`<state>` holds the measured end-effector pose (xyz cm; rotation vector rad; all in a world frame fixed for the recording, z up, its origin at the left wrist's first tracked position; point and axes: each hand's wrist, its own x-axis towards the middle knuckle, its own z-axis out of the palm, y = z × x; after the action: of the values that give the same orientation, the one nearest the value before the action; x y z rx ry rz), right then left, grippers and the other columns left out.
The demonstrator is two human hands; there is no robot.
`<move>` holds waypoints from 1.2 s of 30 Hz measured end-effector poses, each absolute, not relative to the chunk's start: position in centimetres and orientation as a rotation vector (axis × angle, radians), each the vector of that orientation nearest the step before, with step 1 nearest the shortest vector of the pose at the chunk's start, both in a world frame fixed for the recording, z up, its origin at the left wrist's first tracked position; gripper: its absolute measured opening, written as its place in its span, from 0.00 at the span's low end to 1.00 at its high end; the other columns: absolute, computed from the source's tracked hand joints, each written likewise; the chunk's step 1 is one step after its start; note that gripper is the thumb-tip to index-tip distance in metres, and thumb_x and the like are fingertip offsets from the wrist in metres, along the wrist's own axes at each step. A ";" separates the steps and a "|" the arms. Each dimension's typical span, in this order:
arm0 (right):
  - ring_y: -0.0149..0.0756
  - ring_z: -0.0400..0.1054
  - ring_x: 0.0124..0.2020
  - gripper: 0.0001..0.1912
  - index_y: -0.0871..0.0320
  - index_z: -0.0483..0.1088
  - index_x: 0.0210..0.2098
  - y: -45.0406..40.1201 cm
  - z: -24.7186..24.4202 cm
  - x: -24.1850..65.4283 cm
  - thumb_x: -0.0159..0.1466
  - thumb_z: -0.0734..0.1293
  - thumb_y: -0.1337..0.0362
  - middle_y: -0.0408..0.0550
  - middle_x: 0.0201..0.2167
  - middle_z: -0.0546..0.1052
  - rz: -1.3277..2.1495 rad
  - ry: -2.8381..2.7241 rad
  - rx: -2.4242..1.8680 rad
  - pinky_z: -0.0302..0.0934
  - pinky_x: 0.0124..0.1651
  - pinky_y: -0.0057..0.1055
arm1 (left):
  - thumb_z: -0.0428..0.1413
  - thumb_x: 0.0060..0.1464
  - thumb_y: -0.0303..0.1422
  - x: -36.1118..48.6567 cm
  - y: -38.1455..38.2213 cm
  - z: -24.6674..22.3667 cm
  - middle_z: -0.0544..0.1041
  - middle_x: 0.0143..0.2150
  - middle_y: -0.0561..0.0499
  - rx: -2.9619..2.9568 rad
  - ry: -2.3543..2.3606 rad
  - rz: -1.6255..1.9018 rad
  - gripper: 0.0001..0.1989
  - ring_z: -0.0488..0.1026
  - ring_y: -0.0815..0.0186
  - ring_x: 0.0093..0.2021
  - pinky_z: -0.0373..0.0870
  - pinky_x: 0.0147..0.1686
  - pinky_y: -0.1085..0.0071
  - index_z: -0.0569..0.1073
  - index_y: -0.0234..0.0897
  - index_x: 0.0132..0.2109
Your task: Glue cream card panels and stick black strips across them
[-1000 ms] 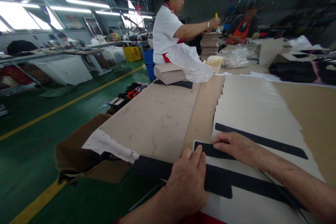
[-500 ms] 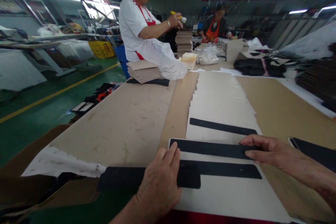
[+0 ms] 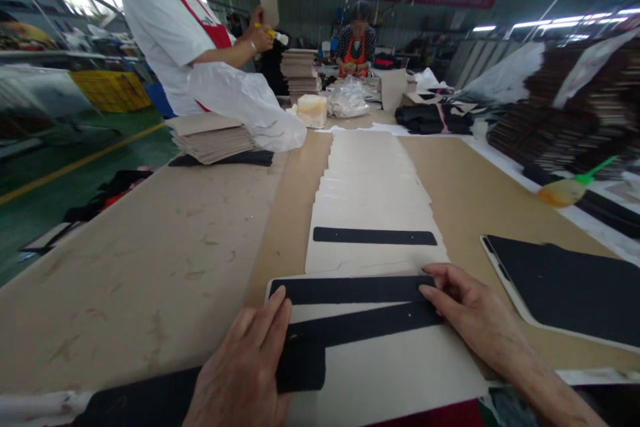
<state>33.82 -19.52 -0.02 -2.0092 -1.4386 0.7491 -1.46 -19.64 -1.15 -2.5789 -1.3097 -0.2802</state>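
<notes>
A black strip (image 3: 350, 290) lies along the far edge of a pale board (image 3: 400, 363). On its left end rest the fingertips of my left hand (image 3: 245, 353), which lies fairly flat, its palm over a wider black piece (image 3: 303, 367). Thumb and fingers of my right hand (image 3: 465, 307) close on the strip's right end. A second black strip (image 3: 360, 325) slants across the board just nearer to me. Farther off, another black strip (image 3: 375, 236) lies on the overlapping pale boards (image 3: 370, 180).
Black panels (image 3: 580, 287) lie at the right. A stack of grey-brown boards (image 3: 215, 137) sits at the back left beside a person in white (image 3: 160, 33). Farther back are a yellowish block (image 3: 311, 110), a plastic bag (image 3: 347, 99) and a brush (image 3: 565, 192) at right.
The view has turned to the right. The near black strip now slants, its right end close to my right hand. The person in white now holds up a board along with the brush.
</notes>
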 end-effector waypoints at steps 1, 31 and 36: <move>0.34 0.67 0.28 0.18 0.53 0.69 0.48 -19.4 -0.1 33.9 0.62 0.64 0.51 0.39 0.26 0.70 0.748 -1.432 -1.996 0.60 0.33 0.33 | 0.52 0.40 0.26 -1.5 -19.6 -1.3 0.66 0.65 0.38 -2.572 -1.298 -0.287 0.37 0.68 0.50 0.55 0.73 0.52 0.57 0.65 0.27 0.62; 0.36 0.65 0.26 0.11 0.53 0.68 0.34 -16.3 -0.1 33.1 0.58 0.65 0.52 0.40 0.24 0.71 0.593 -1.370 -1.991 0.58 0.31 0.33 | 0.53 0.43 0.27 -1.8 -19.6 -1.8 0.68 0.64 0.40 -2.557 -1.265 -0.368 0.36 0.70 0.51 0.53 0.72 0.51 0.59 0.63 0.33 0.63; 0.37 0.66 0.26 0.11 0.52 0.68 0.34 -16.4 0.1 32.6 0.59 0.63 0.52 0.41 0.24 0.72 0.535 -1.416 -2.051 0.58 0.31 0.34 | 0.53 0.47 0.29 -1.7 -19.5 -1.8 0.67 0.64 0.38 -2.558 -1.261 -0.381 0.34 0.70 0.51 0.52 0.72 0.51 0.58 0.63 0.31 0.63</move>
<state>32.62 -16.43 0.09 -2.0510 -1.4157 0.5349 -1.69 -19.51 -1.80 -2.5581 -1.2611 -0.3814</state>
